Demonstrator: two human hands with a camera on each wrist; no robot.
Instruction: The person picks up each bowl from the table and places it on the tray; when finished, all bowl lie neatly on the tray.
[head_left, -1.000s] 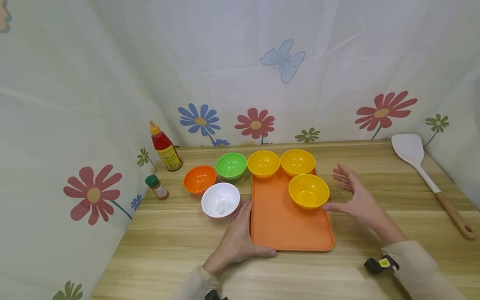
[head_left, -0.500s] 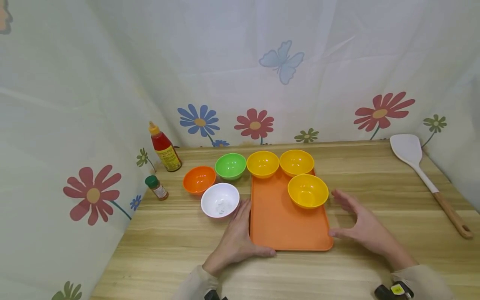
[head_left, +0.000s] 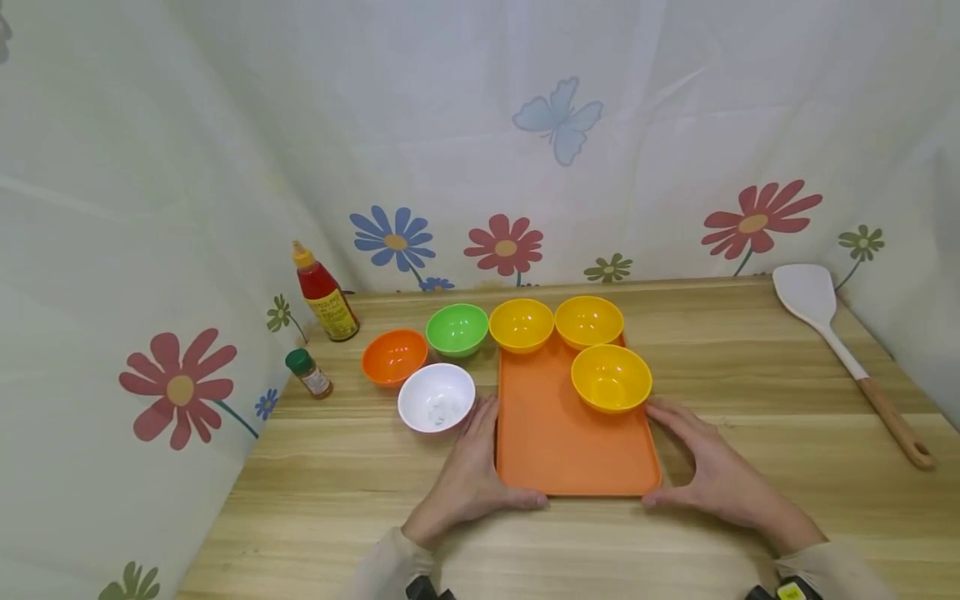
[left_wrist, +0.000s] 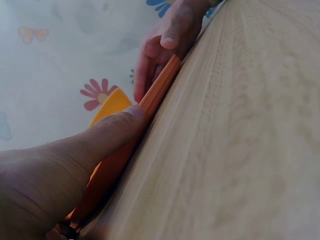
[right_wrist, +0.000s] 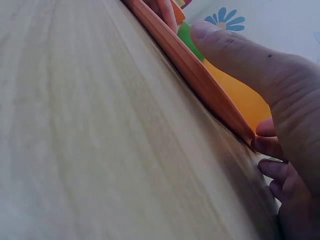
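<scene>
An orange tray (head_left: 558, 450) lies flat on the wooden table between both hands. At its near left corner is my left hand (head_left: 472, 475), fingers stretched along the left side and thumb against the front edge. Opposite, my right hand (head_left: 720, 479) has its fingertips by the right side and its thumb at the near right corner. In the right wrist view, fingers (right_wrist: 267, 145) touch the tray's rim (right_wrist: 220, 102). A yellow bowl (head_left: 611, 379) sits at the tray's right side. Two more, a yellow bowl (head_left: 521, 327) and a yellow bowl (head_left: 588, 323), stand along its far end.
Left of the tray stand a white bowl (head_left: 437, 400) close to my left fingertips, a green bowl (head_left: 457, 331) and an orange bowl (head_left: 394, 358). Farther left are a red sauce bottle (head_left: 326, 296) and a green-capped spice jar (head_left: 309, 373). A white spatula (head_left: 840, 350) lies at right.
My right hand has come down from beside the front yellow bowl to the tray's near right corner, its fingers now at the right side. The left hand and the bowls have stayed put.
</scene>
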